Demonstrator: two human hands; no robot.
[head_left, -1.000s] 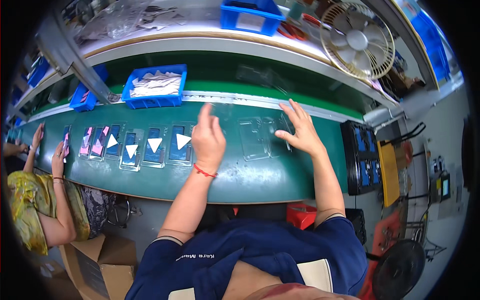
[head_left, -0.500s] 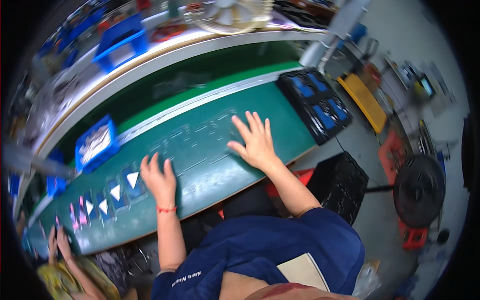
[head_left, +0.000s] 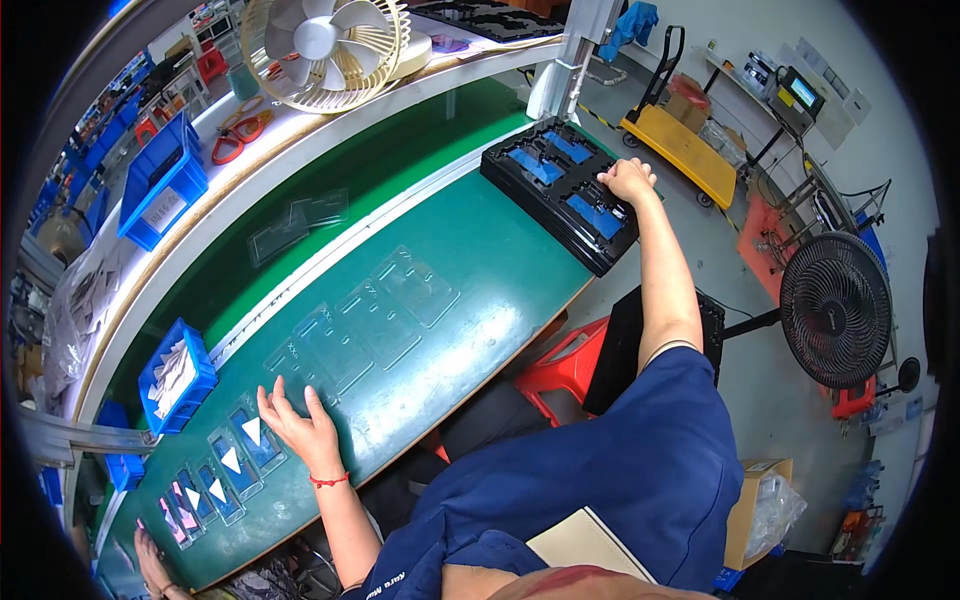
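My right hand (head_left: 629,182) reaches over the far right corner of the black tray (head_left: 510,172), its fingers curled together. What they hold, if anything, is hidden. Blue flat pieces (head_left: 596,215) lie in the tray's recesses beside that hand. My left hand (head_left: 304,428) is held above the green work surface (head_left: 450,360), fingers apart and nothing in it. Just to its left is a clear plastic holder with a blue piece and a white triangle (head_left: 251,431) on top. Several clear moulded plastic holders (head_left: 418,287) without blue pieces lie between my two hands.
A blue bin of pale slips (head_left: 178,376) stands at the left back edge. The shelf above carries a fan (head_left: 318,38), red-handled scissors (head_left: 230,148) and another blue bin (head_left: 163,180). A co-worker's hand (head_left: 150,560) rests at the far left. A red stool (head_left: 568,370) stands below the front edge.
My right hand has moved from above the clear holders to the black tray at the right, and its fingers have closed. My left hand stays open near the blue pieces. The view has shifted.
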